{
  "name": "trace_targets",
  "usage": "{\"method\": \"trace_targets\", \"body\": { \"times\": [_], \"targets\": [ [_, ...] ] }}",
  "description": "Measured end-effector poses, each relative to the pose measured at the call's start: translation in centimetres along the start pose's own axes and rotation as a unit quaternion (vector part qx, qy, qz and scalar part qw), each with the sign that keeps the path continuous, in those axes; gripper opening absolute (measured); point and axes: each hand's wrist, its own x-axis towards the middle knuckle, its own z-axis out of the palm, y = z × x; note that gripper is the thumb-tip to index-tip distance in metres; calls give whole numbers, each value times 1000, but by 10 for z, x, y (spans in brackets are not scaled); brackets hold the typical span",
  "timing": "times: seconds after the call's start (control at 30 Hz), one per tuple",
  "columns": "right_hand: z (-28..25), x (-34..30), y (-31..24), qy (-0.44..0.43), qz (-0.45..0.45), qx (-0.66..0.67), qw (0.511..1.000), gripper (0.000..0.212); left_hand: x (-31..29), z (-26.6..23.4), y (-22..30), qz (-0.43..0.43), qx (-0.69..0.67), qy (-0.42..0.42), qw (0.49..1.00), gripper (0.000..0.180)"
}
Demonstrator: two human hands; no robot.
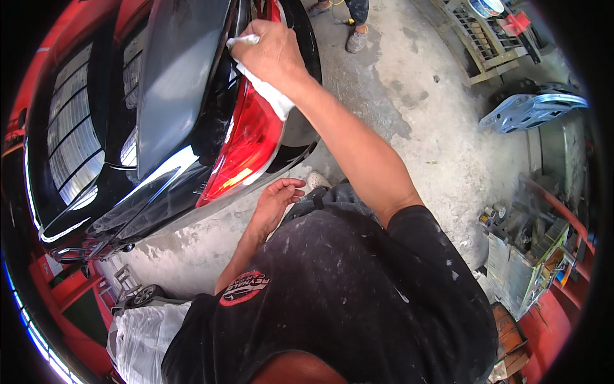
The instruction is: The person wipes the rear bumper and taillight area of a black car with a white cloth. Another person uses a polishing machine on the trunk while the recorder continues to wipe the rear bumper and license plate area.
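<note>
My right hand (272, 54) reaches far forward, its fingers closed round a white cloth (272, 97). The cloth is pressed at the upper end of a red tail light (246, 147), where the lamp meets the black car body. Part of the cloth hangs down across the lamp, and a bit sticks out by the fingers. Lower down, my left hand (278, 200) hovers beside the lamp's near end, close to my waist. Its fingers are loosely bent and apart, with nothing in them. The glossy black car (121, 214) has a dull grey panel (176, 70) left of the lamp.
Another person's shoe (357, 42) stands on the concrete floor (441, 173) beyond the car. A wooden pallet-like rack (483, 64), a bluish car panel (534, 110) and a cluttered metal box (511, 265) line the right. Clear plastic sheeting (144, 339) lies behind at left.
</note>
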Motion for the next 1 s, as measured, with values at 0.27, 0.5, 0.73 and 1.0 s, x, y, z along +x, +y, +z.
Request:
{"method": "trace_targets", "body": {
  "times": [0.27,0.5,0.73,1.0],
  "targets": [
    [22,-9,0,65,-59,-22,996,21,-6,-6,-5,6,-6,-10,1000,21],
    [27,-24,-1,136,-73,-23,988,19,-10,-14,-6,-4,6,-17,1000,21],
    [26,6,-1,191,-30,21,981,20,-8,-23,-5,-10,8,-37,999,20],
    [32,6,13,175,-39,4,984,21,-5,-28,-4,-13,4,-50,999,21]
  ]
}}
